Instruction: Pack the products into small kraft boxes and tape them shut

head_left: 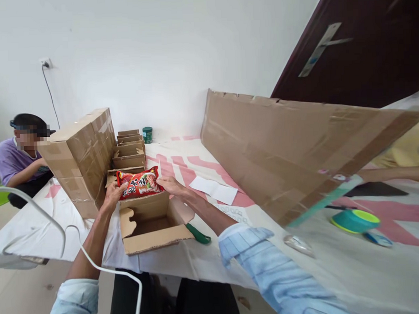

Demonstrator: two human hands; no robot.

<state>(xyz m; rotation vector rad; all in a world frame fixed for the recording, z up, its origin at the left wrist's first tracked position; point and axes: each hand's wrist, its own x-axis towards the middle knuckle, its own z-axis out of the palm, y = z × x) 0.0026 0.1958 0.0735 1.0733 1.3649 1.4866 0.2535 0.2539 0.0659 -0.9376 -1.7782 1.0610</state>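
Between my two hands a red packet (141,181) with large dark characters and a food picture, which looks like instant noodles, is held up. My left hand (113,195) grips its left end, and the fingers of my right hand (171,186) are closed on its right end. Below the packet, near the table's front edge, sits an open cardboard box (154,241) with its flaps spread; I see only bare cardboard inside. A dark green object (199,234) sticks out at the box's right side; its kind is unclear.
More open boxes (128,150) stand in a row behind, by a green can (147,135). Stacked cartons (89,156) wall off the left, a cardboard panel (281,150) the right. White paper (214,190) lies on the cloth. A white cable (106,270) crosses in front. Another person (22,156) sits left.
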